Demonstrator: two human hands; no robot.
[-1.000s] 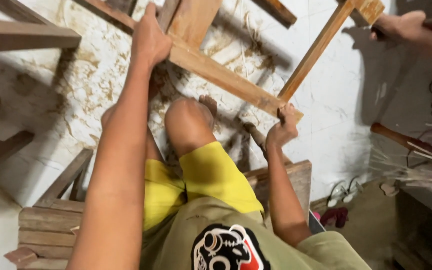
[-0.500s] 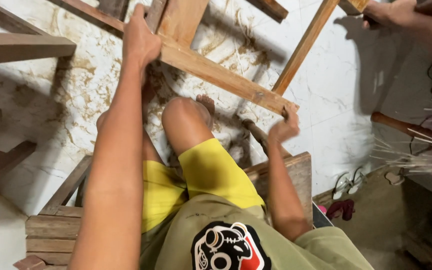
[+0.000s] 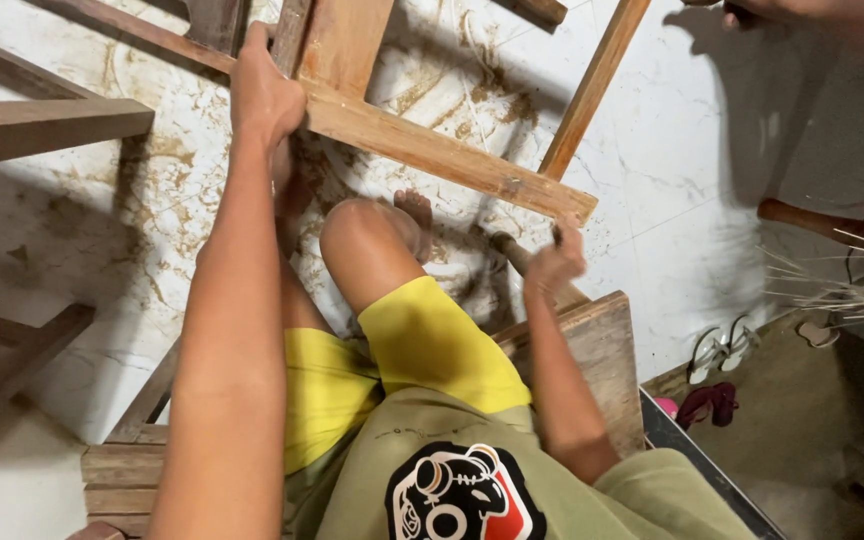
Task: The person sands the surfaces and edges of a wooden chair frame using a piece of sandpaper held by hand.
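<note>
Left hand point(image 3: 264, 92) clenched on wooden frame point(image 3: 432, 150), right hand point(image 3: 552, 262) gripping tool handle point(image 3: 512, 255); risk: frame slipping sideways, pinching fingers.

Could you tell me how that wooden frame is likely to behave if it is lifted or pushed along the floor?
The wooden frame looks stiff: solid joined rails, so it should move as one piece. It seems awkward rather than light, since the left hand grips one rail, the right hand sits at its corner, and another person's hand is near a far rail. On the dusty tiled floor it may slide.
</note>
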